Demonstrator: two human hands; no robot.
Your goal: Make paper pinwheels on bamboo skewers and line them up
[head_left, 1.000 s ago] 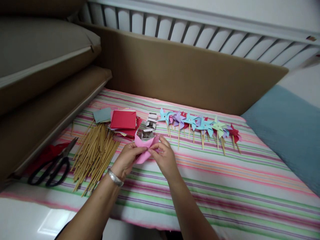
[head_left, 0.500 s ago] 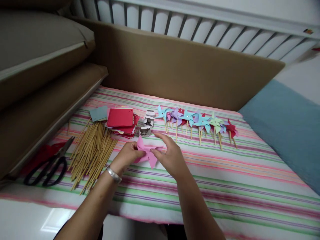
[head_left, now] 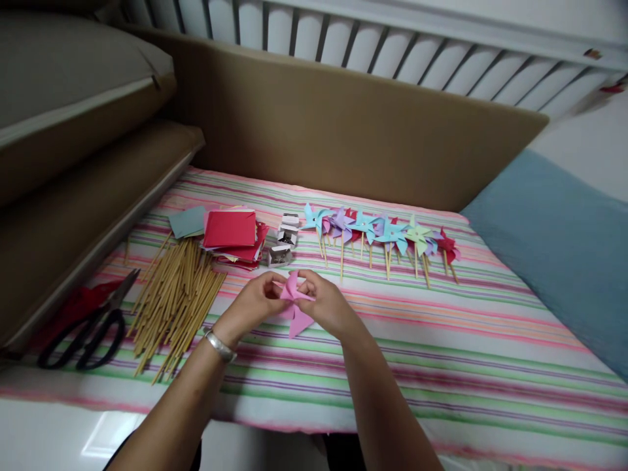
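A pink paper pinwheel piece point(head_left: 294, 307) is pinched between both my hands above the striped cloth. My left hand point(head_left: 252, 305), with a silver bracelet on the wrist, grips its left side with closed fingers. My right hand point(head_left: 326, 304) closes on its right side, folding corners toward the middle. Just beyond my hands lie small white boxes point(head_left: 283, 238) and a stack of red and coloured paper squares point(head_left: 229, 230). A bundle of wooden sticks point(head_left: 176, 301) lies to the left of my left hand.
A row of finished pinwheels on sticks point(head_left: 377, 232) lies beyond my right hand. Black scissors point(head_left: 86, 327) rest at the far left by red paper scraps. Brown cushions rise on the left and behind. A blue cushion point(head_left: 559, 242) borders the striped cloth point(head_left: 441, 353) on the right.
The pink paper was spread wide between my hands; now both hands have drawn together and its corners are folded in toward the centre. The view drifted slightly.
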